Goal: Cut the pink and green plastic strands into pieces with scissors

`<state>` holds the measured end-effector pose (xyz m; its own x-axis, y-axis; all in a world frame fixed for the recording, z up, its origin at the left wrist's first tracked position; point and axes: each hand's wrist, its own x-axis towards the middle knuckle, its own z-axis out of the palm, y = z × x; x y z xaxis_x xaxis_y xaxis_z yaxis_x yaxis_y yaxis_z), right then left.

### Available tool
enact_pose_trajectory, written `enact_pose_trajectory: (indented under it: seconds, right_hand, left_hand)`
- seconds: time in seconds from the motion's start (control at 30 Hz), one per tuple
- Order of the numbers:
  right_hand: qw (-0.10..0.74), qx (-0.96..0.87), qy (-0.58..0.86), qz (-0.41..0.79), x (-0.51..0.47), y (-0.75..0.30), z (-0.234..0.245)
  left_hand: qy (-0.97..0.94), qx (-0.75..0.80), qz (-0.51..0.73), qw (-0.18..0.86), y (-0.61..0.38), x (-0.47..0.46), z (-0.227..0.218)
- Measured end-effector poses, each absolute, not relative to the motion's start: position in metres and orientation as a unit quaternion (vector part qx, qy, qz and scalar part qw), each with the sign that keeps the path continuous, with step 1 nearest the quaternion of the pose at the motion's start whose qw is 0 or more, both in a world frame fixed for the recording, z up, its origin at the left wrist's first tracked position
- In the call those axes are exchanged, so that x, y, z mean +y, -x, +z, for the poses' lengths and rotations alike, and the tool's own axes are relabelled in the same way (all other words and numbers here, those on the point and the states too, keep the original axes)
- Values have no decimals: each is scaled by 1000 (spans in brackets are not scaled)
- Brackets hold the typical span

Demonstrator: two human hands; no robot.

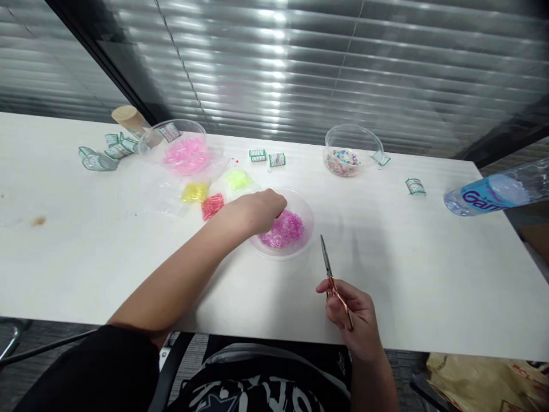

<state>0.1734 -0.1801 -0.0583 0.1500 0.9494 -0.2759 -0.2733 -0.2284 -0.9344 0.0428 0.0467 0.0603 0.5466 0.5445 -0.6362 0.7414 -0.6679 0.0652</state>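
Observation:
My right hand point(354, 312) holds a pair of scissors point(327, 265) by the rose-gold handles, over the table's front part. The blades are together and point away from me. My left hand point(268, 209) is curled closed over the left side of a clear plastic bowl point(306, 240); whatever its fingers hold, if anything, is hidden. Inside that bowl lie purple-pink beads point(287, 229). Close to the left forearm are small bags of red beads point(213, 206), yellow beads point(194, 192) and lime-green beads point(239, 179).
At the back left, a clear bowl point(148, 136) stands by pink beads point(187, 155) and a wooden cylinder point(131, 120). Another bowl point(354, 133) holds multicoloured beads. Crumpled labelled packets point(98, 160) lie about on the white table point(429, 274). A plastic bottle point(489, 194) lies at right.

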Motion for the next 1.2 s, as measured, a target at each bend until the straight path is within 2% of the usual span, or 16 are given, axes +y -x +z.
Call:
enact_pose_trajectory:
  seconds: [0.47, 0.77, 0.93, 1.2]
  right_hand:
    - [533, -324, 533, 571, -181, -174, -58]
    - [520, -310, 554, 571, -181, -172, -55]
    - [519, -312, 553, 573, -180, -172, -54]
    - [508, -330, 536, 588, -173, -172, -45]
  left_hand:
    - [-882, 349, -274, 159, -46, 49, 48]
    - [-911, 280, -139, 267, -28, 62, 55]
    - [-906, 256, -123, 314, -26, 66, 57]
    - [-910, 228, -112, 328, -25, 68, 64]
